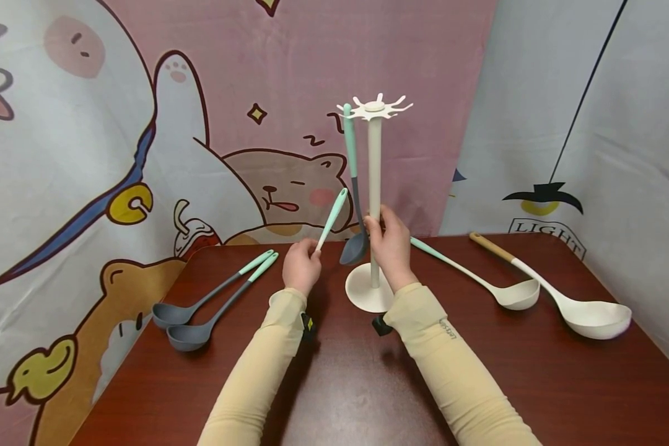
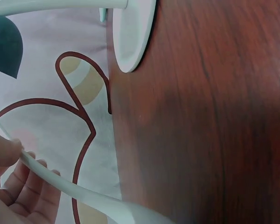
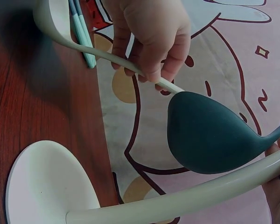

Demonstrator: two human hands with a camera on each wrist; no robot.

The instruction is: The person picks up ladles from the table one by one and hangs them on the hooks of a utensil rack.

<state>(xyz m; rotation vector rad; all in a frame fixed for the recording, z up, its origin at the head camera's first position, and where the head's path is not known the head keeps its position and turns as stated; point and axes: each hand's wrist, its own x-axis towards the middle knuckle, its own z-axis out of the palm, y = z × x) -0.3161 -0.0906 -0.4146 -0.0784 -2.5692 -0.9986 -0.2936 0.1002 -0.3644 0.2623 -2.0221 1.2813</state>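
Observation:
My left hand [image 1: 302, 266] pinches the shaft of a white ladle with a mint handle [image 1: 332, 214] between thumb and fingers. In the right wrist view its white bowl [image 3: 51, 23] hangs low beyond that hand, handle end angled up toward the stand. My right hand [image 1: 391, 248] grips the pole [image 1: 375, 167] of a white utensil stand, whose round base [image 1: 362, 291] is by the table. From a hook on the stand's star-shaped top [image 1: 375, 108] hangs a dark grey ladle [image 1: 354, 249] with a mint handle, its bowl right beside my right fingers.
On the left of the brown table [image 1: 334, 384] lie two grey ladles [image 1: 189, 336] with mint handles. To the right are a white ladle with a mint handle [image 1: 518, 295] and a larger white ladle with a wooden-coloured handle [image 1: 596, 319]. A cartoon-printed cloth [image 1: 424, 62] stands behind.

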